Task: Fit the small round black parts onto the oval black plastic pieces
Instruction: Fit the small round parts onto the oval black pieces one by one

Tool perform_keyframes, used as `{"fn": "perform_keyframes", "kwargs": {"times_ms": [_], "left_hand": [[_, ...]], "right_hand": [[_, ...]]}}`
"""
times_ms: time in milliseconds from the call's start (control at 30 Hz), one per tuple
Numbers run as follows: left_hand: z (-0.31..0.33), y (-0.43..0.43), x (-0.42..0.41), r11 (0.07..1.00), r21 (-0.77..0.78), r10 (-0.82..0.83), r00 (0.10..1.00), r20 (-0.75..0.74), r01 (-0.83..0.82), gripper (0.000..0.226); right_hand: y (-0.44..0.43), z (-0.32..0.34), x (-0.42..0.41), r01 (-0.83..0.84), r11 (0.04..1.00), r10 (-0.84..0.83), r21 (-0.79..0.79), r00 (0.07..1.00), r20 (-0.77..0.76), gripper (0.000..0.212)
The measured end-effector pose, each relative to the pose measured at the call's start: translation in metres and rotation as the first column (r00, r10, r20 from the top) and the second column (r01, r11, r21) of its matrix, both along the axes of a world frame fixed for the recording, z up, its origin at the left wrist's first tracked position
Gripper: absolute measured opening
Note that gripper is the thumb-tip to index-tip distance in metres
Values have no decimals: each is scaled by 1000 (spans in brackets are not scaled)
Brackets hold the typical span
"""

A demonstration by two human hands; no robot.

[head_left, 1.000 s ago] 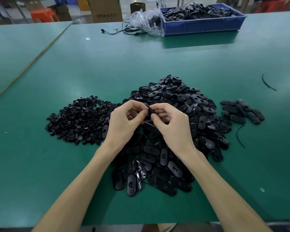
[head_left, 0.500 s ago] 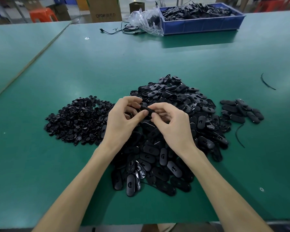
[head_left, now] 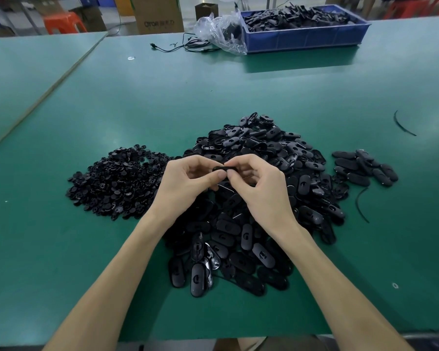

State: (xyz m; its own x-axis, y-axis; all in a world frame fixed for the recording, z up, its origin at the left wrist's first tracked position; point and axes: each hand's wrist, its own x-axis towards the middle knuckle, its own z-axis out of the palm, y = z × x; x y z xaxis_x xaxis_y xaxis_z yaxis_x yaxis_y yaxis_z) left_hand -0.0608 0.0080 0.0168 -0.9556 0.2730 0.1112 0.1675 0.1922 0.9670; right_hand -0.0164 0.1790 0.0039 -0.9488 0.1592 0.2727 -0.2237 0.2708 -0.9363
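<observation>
Pinching same oval piece [head_left: 224, 169] w/ both hands, left hand [head_left: 185, 183], right hand [head_left: 261, 188], fingers closed, piece now flatter, raised slightly

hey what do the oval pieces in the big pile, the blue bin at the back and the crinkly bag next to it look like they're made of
Oval pieces: likely moulded plastic, black and semi-gloss; soft highlights glint on their smooth, rounded faces.
Blue bin: probably rigid plastic, matte to satin; its side wall shows moulded ribs.
Bag: thin clear plastic film, shiny; it is crumpled, with white glare on the creases and dark contents showing through.
</observation>
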Motion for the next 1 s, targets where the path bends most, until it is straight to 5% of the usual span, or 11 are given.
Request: {"fn": "perform_keyframes", "kwargs": {"times_ms": [1000], "left_hand": [[10, -6, 0, 995, -72, -70, 997, -12, 69, 13]], "right_hand": [[1, 0, -1, -48, 999, 49, -23, 999, 17, 9]]}}
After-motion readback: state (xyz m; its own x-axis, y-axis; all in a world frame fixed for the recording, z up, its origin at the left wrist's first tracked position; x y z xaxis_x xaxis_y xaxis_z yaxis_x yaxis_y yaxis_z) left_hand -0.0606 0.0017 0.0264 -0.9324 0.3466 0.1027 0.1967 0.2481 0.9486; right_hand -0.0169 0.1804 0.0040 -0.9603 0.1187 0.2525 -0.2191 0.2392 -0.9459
